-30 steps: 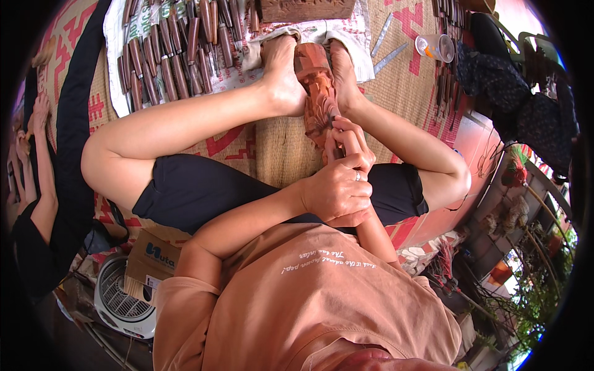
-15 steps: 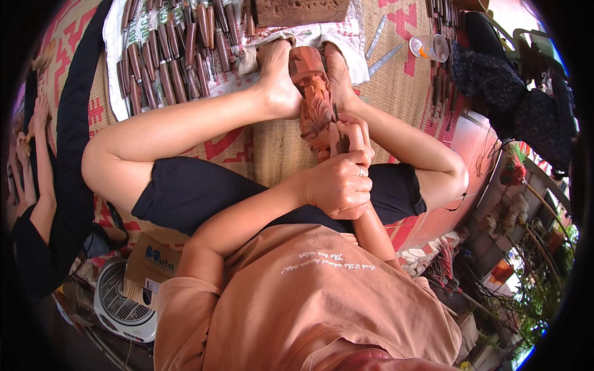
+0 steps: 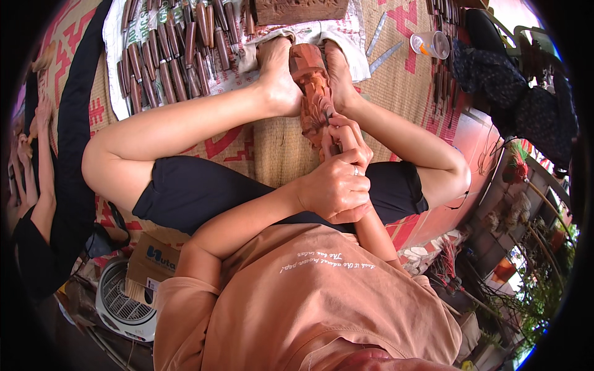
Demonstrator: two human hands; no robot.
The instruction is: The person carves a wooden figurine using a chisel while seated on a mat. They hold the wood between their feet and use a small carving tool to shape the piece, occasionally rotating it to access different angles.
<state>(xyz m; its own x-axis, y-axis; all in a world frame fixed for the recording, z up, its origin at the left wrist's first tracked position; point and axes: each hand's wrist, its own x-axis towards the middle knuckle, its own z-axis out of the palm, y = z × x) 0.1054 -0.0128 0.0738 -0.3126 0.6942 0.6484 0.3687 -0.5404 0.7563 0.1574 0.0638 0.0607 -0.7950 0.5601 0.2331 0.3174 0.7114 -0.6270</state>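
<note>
A reddish wood carving [image 3: 317, 93] with a rounded top and cut folds stands between my bare feet, its lower end toward my lap. My left hand [image 3: 337, 190] is closed in a fist round the handle end of a carving chisel and wears a ring. Just beyond it, my right hand [image 3: 351, 137] pinches the chisel [image 3: 334, 148] nearer its tip, fingers against the side of the carving. The left fist partly covers the right hand and wrist. Most of the chisel is hidden by my fingers.
Many wooden-handled carving tools [image 3: 167, 59] lie on a white sack at the far left, with more at the far right. A carved wood block [image 3: 301, 12] sits beyond my feet. A plastic cup [image 3: 430, 44] stands right. Another person's arm [image 3: 44, 167] shows left.
Both hands and the chisel have shifted slightly along the carving's side. The carving has tipped or moved up a little between my feet. My grip is unchanged.
</note>
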